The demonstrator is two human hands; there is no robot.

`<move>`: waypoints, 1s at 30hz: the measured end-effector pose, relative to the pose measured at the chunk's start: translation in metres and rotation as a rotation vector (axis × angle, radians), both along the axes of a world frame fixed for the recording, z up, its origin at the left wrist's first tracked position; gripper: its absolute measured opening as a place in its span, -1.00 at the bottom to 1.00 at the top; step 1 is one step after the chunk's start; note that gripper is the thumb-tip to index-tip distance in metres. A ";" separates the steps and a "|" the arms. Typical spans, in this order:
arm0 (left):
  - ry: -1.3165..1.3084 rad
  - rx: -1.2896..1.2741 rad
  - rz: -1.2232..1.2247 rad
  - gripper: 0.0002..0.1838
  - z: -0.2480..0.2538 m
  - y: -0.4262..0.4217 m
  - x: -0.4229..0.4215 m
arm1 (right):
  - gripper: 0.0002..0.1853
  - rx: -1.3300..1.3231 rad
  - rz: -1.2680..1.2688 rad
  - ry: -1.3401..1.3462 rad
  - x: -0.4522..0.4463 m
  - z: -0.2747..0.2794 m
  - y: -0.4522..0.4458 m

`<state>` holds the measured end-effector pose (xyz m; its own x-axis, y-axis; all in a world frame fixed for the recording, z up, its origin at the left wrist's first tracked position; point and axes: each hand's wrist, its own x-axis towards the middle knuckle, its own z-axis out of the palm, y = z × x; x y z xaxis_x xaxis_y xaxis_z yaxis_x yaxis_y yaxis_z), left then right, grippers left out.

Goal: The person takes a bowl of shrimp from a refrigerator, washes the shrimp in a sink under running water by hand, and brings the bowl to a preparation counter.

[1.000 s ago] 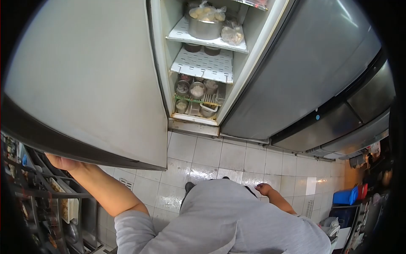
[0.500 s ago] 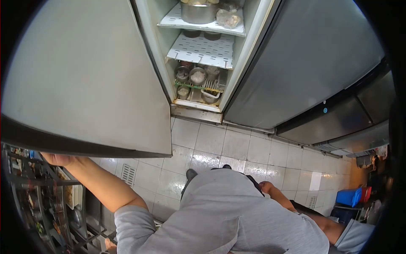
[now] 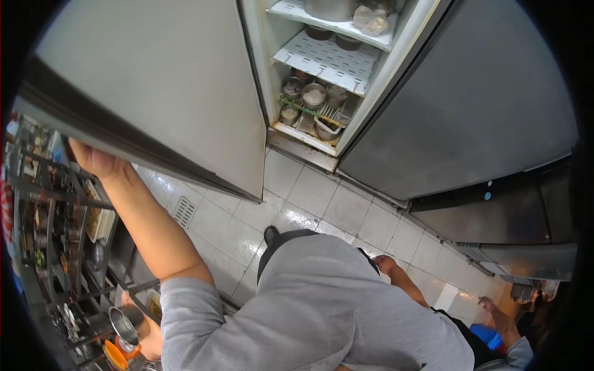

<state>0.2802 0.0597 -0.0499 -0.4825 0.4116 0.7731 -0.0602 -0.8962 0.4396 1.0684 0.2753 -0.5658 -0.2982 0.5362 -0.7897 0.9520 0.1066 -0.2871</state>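
My left hand [image 3: 99,162] is closed on the free edge of an open refrigerator door [image 3: 179,80], its fingertips partly hidden behind the dark edge. The door's pale inner face is towards me. Beside it stands the open refrigerator [image 3: 275,105]. Inside, a perforated white shelf [image 3: 328,59] divides round metal containers, and a metal bowl of pale food [image 3: 314,96] sits low down. My right hand [image 3: 387,264] hangs at my waist with curled fingers; whether it holds anything is hidden.
Shelving [image 3: 59,216] with containers lines the left. Another person's hand [image 3: 148,334] is by a metal pot [image 3: 127,324] there. A second person's arm [image 3: 504,321] shows at lower right. Grey refrigerator doors [image 3: 470,93] stand on the right; the tiled floor [image 3: 247,216] looks shiny.
My left hand and the door's free edge have risen in view, and the door slants more. The view has shifted too. The metal pot and the other person's raised hand have come into sight.
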 end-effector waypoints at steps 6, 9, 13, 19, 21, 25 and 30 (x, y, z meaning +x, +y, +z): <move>0.028 -0.019 0.066 -0.55 0.003 0.014 0.026 | -0.37 0.013 0.029 0.000 0.009 -0.008 0.034; 0.041 -0.008 0.092 -0.55 0.004 0.018 0.030 | -0.38 0.003 0.015 0.024 0.004 0.003 0.044; 0.042 -0.004 0.073 -0.55 0.007 0.022 0.037 | -0.39 -0.001 0.068 0.060 -0.007 0.021 0.047; 0.013 0.012 0.071 -0.55 0.008 0.021 0.036 | -0.43 -0.018 -0.024 0.058 0.002 0.006 0.034; 0.013 0.017 0.063 -0.55 0.008 0.020 0.032 | -0.45 -0.062 0.050 0.062 0.025 -0.029 0.035; -0.018 0.021 0.091 -0.55 0.005 0.014 0.018 | -0.48 -0.005 0.297 0.107 0.052 -0.070 0.026; 0.044 0.011 0.053 -0.59 0.001 0.006 -0.003 | -0.46 -0.024 0.229 0.005 0.001 -0.007 0.027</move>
